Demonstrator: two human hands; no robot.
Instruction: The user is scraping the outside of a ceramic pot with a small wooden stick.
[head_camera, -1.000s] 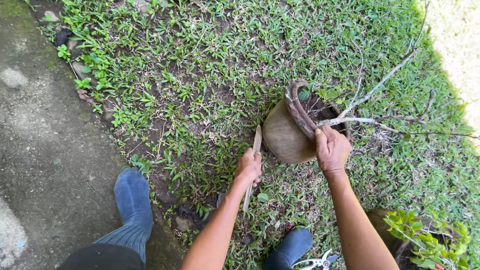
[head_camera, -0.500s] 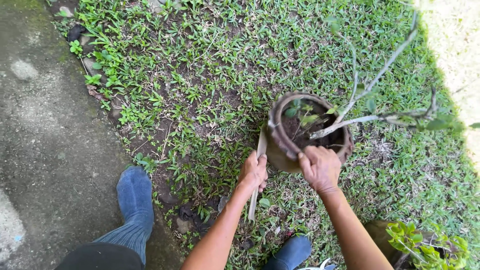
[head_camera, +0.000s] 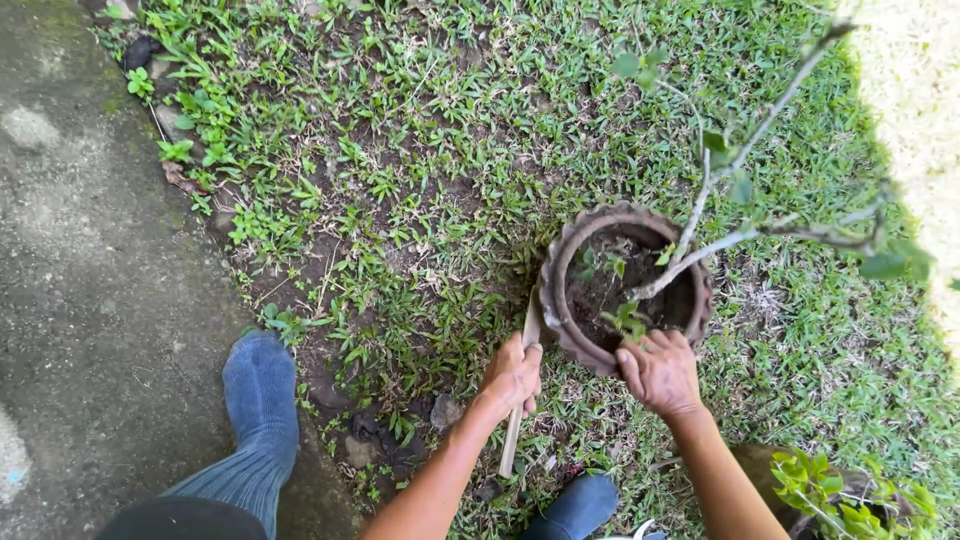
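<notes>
While both forearms come up from the bottom edge of the view, here's how it all sits:

Left hand: the left hand (head_camera: 513, 377) is fisted tight around a wooden stick (head_camera: 520, 385), knuckles up, thumb side toward the pot; the forearm runs diagonally up from bottom centre.

Right hand: the right hand (head_camera: 658, 371) rests palm down on the near rim of the pot (head_camera: 560, 255), fingers curled over the edge – gripping the rim, as far as I can see. Wrist bent slightly, forearm angled in from the lower right.

Stick: long axis nearly vertical in the view, leaning a bit right at the top. Upper end touches the pot's left outer wall; lower end pokes out below the fist toward the grass.

Pot: brown, round, wavy rim, standing roughly upright on the grass (head_camera: 420, 180), mouth facing the camera, just right of centre.

Plant: thin bare-ish trunk (head_camera: 700, 250) rises from the soil and leans toward the upper right corner – a few green leaves on it.

Feet: blue socks (head_camera: 258, 390), one at the edge of the concrete path (head_camera: 90, 280), another between the forearms at the bottom edge.
</notes>
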